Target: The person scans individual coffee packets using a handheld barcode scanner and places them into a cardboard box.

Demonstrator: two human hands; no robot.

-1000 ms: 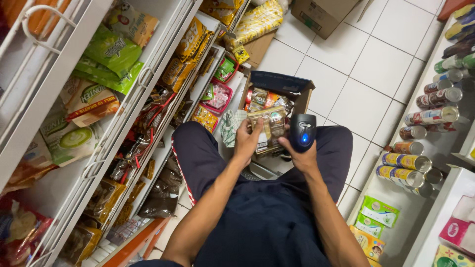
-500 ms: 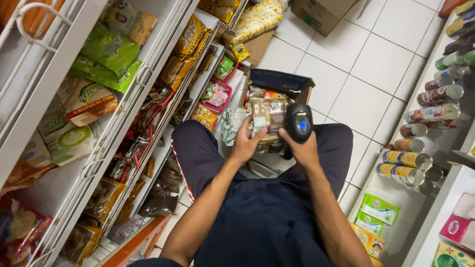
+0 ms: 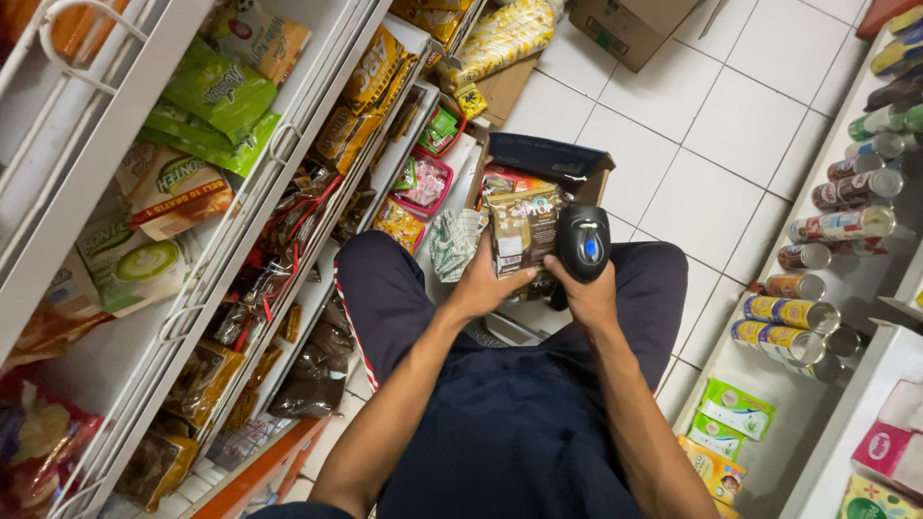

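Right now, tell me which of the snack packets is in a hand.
The brown packet, held upright by the left hand over the open box; the right hand grips a black scanner. The other packets sit on shelves.

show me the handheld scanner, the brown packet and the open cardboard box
handheld scanner [image 3: 584, 242], head view, on its black top face.
brown packet [image 3: 520, 231], head view, middle of its printed back.
open cardboard box [image 3: 544, 156], head view, on its dark blue far flap.

Head camera looks steeply down, close above the lap.
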